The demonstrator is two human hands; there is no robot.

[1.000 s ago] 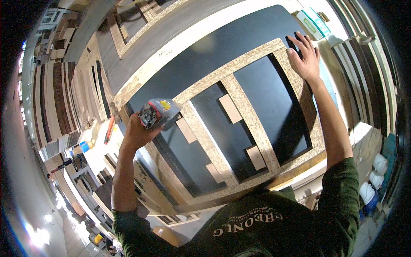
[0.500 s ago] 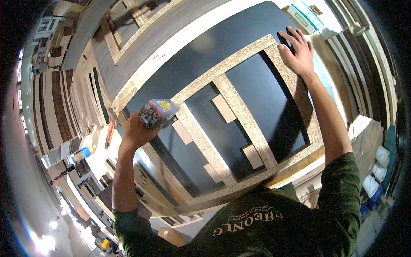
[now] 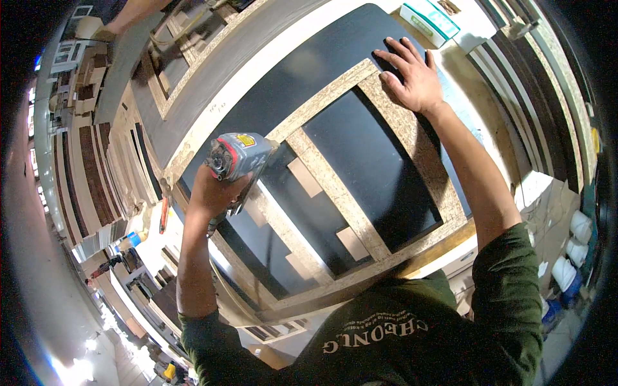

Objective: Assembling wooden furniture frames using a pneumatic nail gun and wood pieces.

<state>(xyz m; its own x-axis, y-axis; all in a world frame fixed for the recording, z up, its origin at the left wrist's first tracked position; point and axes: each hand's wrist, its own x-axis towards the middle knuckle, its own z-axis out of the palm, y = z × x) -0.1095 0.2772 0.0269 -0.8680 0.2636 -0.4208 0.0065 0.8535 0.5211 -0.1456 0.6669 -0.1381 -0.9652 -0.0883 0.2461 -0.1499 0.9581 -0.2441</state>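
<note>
- Since the earlier frame my right hand (image 3: 412,74) had slid a little along the far corner of the frame, while my left hand (image 3: 212,190) had kept the nail gun (image 3: 239,154) in much the same spot.
- Head view: my left fingers were wrapped tight round the grey nail gun's grip, its red-ringed rear cap facing me and its nose pointing down at the near-left rail of the chipboard frame (image 3: 335,193).
- My right hand lay flat with the fingers spread, palm pressing the corner where two chipboard strips met on the black panel (image 3: 373,161).
- That frame rested on the black panel across the workbench, right in front of my chest; small loose blocks (image 3: 304,177) sat inside its openings.
- By my reckoning I was in the middle of fastening the strips down, steadying with one hand and firing with the other.
- My next move would have called for seating the nose square on a strip while keeping the pressing hand well apart from the firing line.
- At the upper left another person's arm (image 3: 138,11) reached over a second panel.
</note>
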